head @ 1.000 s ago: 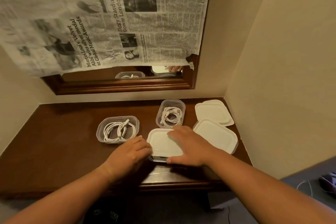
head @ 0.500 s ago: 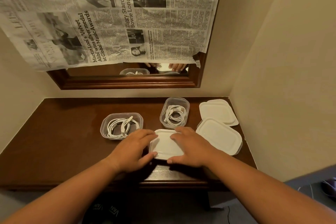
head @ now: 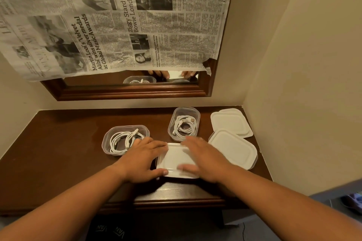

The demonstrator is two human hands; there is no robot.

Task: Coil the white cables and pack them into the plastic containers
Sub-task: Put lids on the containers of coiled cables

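A container with a white lid (head: 175,159) sits near the table's front edge. My left hand (head: 144,159) grips its left side, thumb at the near corner. My right hand (head: 203,159) lies flat over its right side, fingers spread on the lid. Behind my left hand stands an uncovered clear container (head: 109,143) holding a coiled white cable (head: 122,140). A second uncovered container (head: 176,115) behind the lid holds another coiled white cable (head: 185,126).
A lidded container (head: 234,148) and loose white lids (head: 230,121) lie at the right of the dark wooden table (head: 58,143), close to the side wall. A mirror (head: 127,92) half covered with newspaper hangs on the back wall.
My left hand has slid from beside the lid onto its left edge. My right hand stays pressed on the lid. The camera has tilted slightly.
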